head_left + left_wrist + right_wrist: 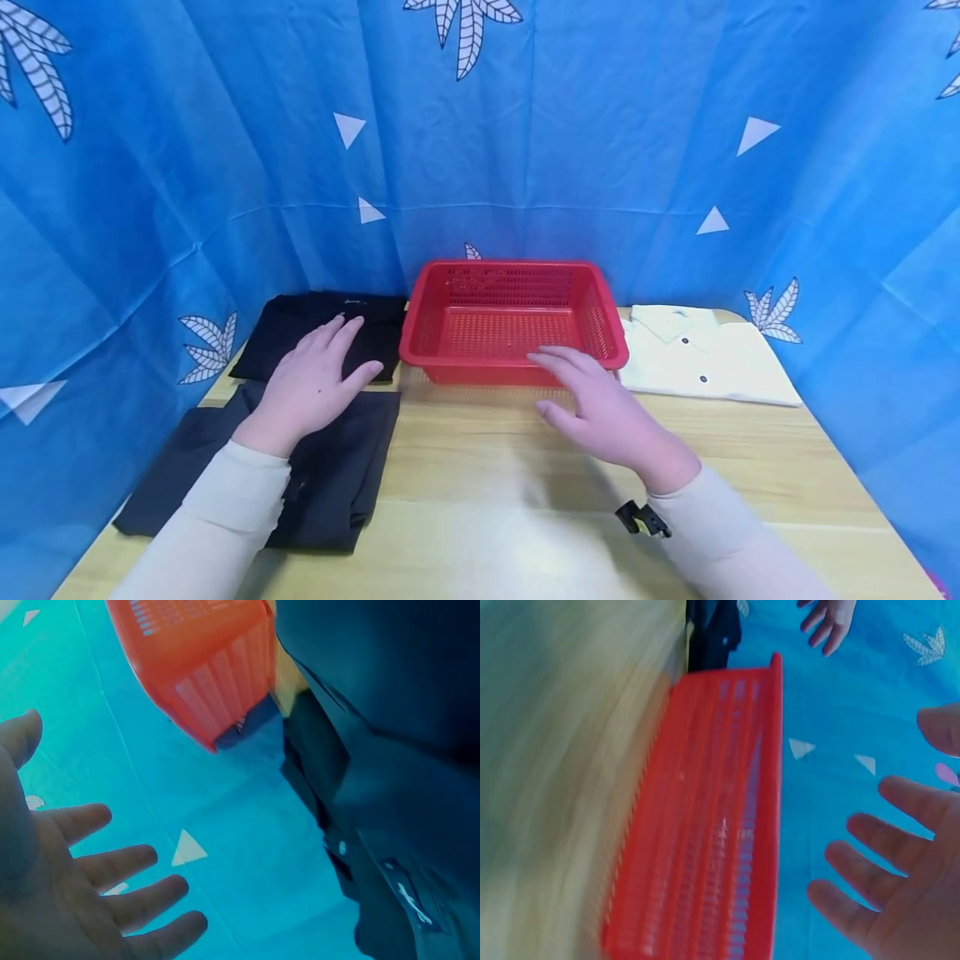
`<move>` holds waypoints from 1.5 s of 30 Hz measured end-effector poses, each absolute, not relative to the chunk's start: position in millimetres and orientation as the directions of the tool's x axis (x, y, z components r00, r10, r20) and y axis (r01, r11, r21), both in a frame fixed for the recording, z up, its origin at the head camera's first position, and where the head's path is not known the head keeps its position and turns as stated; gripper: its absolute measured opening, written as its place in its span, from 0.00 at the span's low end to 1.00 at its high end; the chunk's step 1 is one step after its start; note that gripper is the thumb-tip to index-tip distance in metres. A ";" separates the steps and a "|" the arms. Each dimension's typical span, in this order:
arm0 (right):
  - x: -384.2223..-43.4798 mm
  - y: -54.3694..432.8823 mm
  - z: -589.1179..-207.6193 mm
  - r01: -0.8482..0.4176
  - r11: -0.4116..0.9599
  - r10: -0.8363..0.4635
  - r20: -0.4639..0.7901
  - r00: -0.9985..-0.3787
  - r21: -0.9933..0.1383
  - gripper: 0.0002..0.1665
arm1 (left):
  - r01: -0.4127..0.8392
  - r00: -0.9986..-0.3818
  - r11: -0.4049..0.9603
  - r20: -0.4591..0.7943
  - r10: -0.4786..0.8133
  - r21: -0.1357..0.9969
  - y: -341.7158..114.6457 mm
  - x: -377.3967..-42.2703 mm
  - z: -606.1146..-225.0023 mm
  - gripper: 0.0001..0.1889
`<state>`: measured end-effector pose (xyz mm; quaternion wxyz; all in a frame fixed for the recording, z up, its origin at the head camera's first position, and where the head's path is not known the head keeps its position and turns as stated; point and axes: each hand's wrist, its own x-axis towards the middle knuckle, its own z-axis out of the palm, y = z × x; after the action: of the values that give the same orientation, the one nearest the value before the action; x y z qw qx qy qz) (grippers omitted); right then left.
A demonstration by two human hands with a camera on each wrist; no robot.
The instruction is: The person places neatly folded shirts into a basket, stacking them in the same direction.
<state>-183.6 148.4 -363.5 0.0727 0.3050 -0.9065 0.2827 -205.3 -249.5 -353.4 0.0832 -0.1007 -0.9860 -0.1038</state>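
Note:
In the head view my left hand (311, 387) hovers over dark folded clothes with its fingers extended, holding nothing. Below it lies a dark folded garment (345, 467), and beyond that a black folded garment (375, 333) with a small label. My right hand (600, 408) is held above the table near the front right corner of a red plastic basket (487, 375), fingers spread and holding nothing. Nothing lies in the basket. The left wrist view shows the open left palm (82, 900) apart from the clothes; the right wrist view shows the right palm (907, 877) beside the basket's wall.
A cream folded shirt (720, 358) with dark buttons lies right of the basket. The wooden table (465, 500) is bounded by blue patterned cloth (600, 150) at the back and both sides. A small black clip (642, 518) sits at the right sleeve's cuff.

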 end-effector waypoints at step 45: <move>-194.8 -28.1 -437.5 -0.354 0.432 -0.743 -0.105 -0.661 -0.830 0.32 | -0.197 -0.960 0.924 -0.256 -0.114 0.328 -416.8 -206.1 -367.5 0.55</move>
<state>-194.8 -28.1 -437.5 -0.2360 0.3375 -0.8126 0.4125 -206.1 -416.8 -367.5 -0.1169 0.0800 -0.9738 -0.1778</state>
